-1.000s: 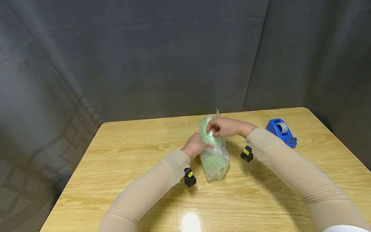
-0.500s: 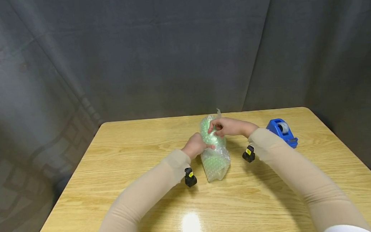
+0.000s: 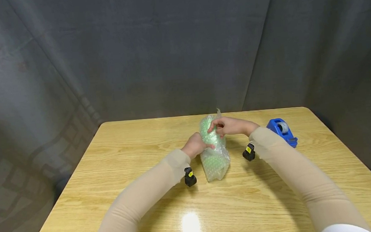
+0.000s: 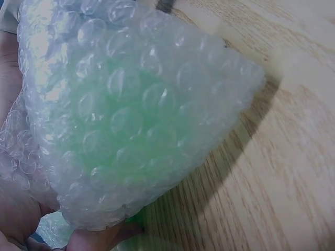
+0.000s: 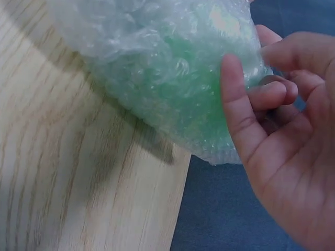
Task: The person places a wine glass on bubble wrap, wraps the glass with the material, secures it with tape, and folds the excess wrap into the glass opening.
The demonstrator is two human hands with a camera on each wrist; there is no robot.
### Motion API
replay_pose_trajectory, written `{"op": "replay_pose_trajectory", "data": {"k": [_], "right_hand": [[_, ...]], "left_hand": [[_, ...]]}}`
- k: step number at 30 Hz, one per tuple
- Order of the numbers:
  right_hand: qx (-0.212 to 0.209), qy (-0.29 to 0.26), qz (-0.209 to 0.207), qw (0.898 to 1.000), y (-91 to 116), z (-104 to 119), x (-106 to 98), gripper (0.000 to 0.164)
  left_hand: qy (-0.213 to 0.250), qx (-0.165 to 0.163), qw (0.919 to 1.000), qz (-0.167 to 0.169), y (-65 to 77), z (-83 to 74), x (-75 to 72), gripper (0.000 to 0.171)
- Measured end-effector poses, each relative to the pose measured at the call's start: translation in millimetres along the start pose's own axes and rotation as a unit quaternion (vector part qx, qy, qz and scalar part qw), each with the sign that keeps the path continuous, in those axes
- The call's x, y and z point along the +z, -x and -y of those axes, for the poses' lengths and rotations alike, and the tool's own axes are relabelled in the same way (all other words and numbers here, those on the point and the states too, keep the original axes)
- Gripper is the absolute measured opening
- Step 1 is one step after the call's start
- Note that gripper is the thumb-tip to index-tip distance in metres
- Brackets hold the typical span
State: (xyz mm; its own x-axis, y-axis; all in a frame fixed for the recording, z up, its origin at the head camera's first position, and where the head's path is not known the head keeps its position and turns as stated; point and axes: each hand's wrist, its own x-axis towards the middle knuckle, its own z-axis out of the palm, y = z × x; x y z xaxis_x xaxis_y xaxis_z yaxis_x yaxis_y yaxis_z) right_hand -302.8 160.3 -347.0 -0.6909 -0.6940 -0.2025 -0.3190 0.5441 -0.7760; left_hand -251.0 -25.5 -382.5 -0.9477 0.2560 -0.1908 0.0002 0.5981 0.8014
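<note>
A bundle of bubble wrap (image 3: 215, 166) lies lengthwise on the table, with something green showing through the clear film. My left hand (image 3: 194, 146) grips its left side, thumb laid across the top. In the left wrist view, the near end of the bubble wrap (image 4: 131, 104) covers most of that hand. Over the far half, my right hand (image 3: 229, 126) bends its index finger and thumb against the wrap. The right wrist view has the right hand (image 5: 298, 136) at the bundle's side, its other fingers curled in. Whether a piece of tape lies under these fingertips cannot be made out.
A blue tape dispenser (image 3: 282, 133) with a roll of clear tape stands to the right, beyond my right forearm. The wooden table (image 3: 135, 144) ends at a dark grey curtain (image 3: 168, 59) just behind the bundle.
My right hand has shifted very slightly to the right over the wrap. The left hand keeps its hold, and the bundle stays almost in place.
</note>
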Motion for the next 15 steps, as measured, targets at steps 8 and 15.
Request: {"op": "replay_pose_trajectory", "data": {"k": [8, 15], "right_hand": [[0.01, 0.008, -0.021, 1.0, -4.0, 1.3, 2.9, 0.019], [0.008, 0.028, -0.044, 0.999, -9.0, 5.9, 6.4, 0.011]], "left_hand": [[-0.004, 0.002, 1.0, 0.002, -0.7, 1.9, -0.8, 0.041], [0.01, 0.003, 0.9999, 0.003, 0.4, 1.5, -2.4, 0.038]]}}
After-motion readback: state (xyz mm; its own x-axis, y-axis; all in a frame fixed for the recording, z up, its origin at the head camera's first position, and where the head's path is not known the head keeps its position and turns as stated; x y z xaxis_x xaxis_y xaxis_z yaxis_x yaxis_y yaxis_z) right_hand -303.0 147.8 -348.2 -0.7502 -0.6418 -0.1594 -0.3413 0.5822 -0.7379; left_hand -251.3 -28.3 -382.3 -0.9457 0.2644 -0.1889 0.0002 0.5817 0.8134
